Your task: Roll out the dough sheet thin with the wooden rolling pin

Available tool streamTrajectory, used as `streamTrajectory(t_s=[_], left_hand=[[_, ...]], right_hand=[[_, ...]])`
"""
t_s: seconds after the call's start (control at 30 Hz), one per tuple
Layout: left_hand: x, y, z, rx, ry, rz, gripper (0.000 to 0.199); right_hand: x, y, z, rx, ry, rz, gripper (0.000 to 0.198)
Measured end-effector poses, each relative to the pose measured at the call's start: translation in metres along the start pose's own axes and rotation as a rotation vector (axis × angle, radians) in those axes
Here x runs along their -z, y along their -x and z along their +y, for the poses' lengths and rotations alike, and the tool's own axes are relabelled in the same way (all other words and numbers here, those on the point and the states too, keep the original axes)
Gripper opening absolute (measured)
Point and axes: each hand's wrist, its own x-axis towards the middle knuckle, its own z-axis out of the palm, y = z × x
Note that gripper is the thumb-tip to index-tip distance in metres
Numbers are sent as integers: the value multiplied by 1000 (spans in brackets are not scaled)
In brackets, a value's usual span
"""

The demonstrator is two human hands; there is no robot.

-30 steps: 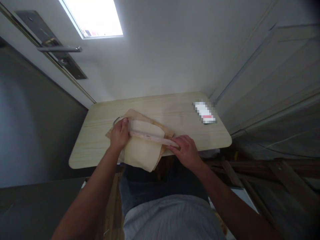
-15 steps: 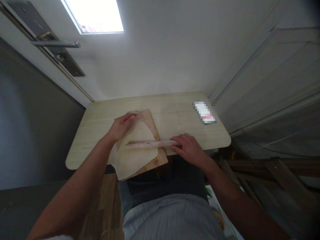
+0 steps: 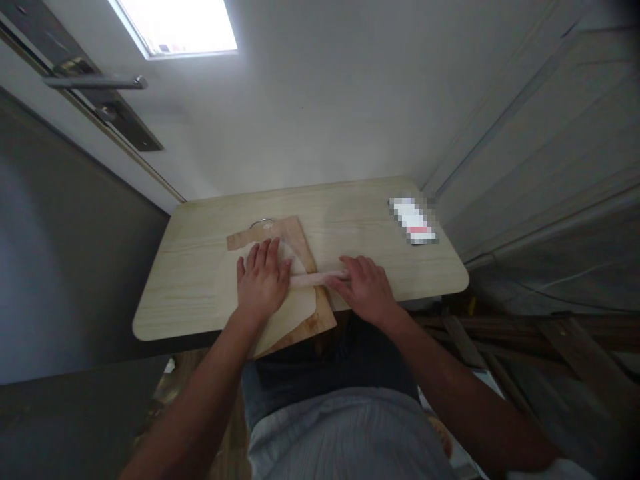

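A thin, pale sheet of dough is spread over a wooden cutting board and covers much of it. Across the dough lies a slim wooden rolling pin, its right end reaching past the board's edge. My right hand is closed around that right end. My left hand rests flat, palm down with fingers spread, over the dough and the pin's left end, which it hides. A metal ring handle shows at the board's far edge.
The board sits at the front edge of a light wood table and overhangs it. A blurred-out phone lies at the table's right. Behind the table stands a white door with a lever handle. Wooden beams are at the lower right.
My left hand has moved from the dough's far left edge toward me, onto the dough and pin. The dough's left part has shifted or folded. My right hand still holds the pin.
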Motion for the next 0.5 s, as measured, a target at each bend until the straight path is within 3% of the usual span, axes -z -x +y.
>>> streamTrajectory(t_s=[0.33, 0.5], left_hand=[[-10, -73, -11, -39, 28, 19, 55], [-7, -63, -10, -56, 27, 37, 53]], right_hand=[[-12, -73, -5, -151, 48, 85, 50], [-9, -63, -9, -163, 57, 59, 43]])
